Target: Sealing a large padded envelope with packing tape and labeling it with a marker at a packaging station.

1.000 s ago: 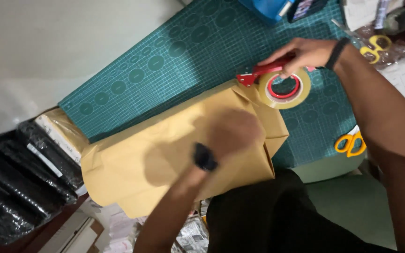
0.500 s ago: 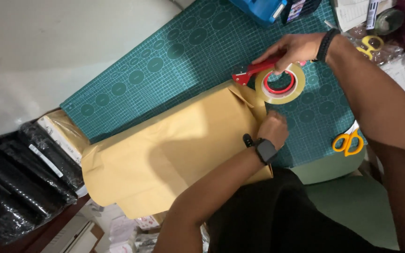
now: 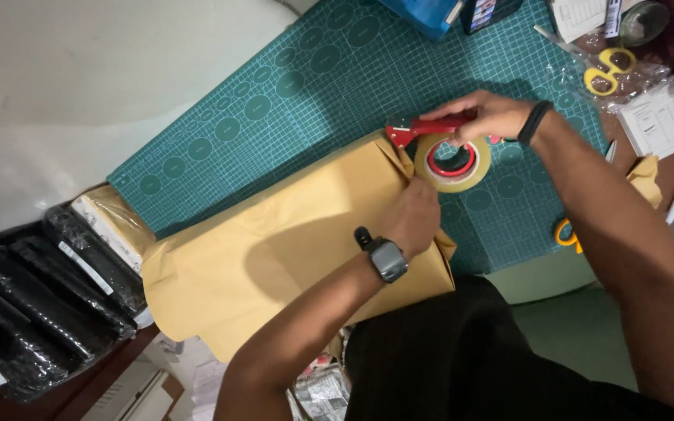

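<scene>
pressing down on the folded end of a parcel wrapped in brown paper (image 3: 290,257), the person's left hand (image 3: 413,218) lies flat, its fingers spread and bent onto the paper rather than closed round anything, pinning the fold near the parcel's upper right corner. the parcel lies across the near edge of the green cutting mat (image 3: 329,93), its lower part hanging past the mat toward the person's body. the right hand (image 3: 487,115) has its fingers wrapped round the red handle of a tape dispenser (image 3: 450,152), whose roll of clear tape sits just beside the pinned fold, touching or almost touching the paper; whether a strip already sticks to the paper cannot be told. this looks like the sealing step, with the fold held shut and the tape brought up to it. the next move seems to call for steady pressure from the left hand so the fold does not spring open, and a straight pull of the dispenser across the seam. yellow scissors (image 3: 604,74) lie near the mat's far right corner, well apart, and black wrapped bundles (image 3: 33,304) sit off the mat's left end.
</scene>
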